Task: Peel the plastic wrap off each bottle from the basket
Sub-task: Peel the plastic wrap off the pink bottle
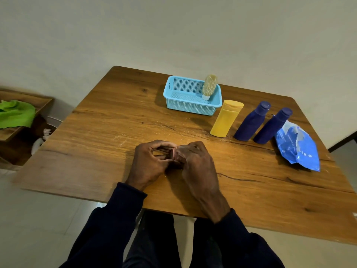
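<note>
Brown bottle [174, 156], well nearer you than the basket [173, 99]: your left hand [152, 161] and right hand [195, 163] both pinch it, seemingly mid-peel. Next, pull the wrap [180, 150] clear.

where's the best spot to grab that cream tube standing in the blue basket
Probably its wide upper body. The cream tube stands cap-down in the right corner of the blue basket, and its top rises above the rim, so the walls screen only the cap end. Come down from above, thumb and fingers across its broad faces, and lift straight up.
</note>
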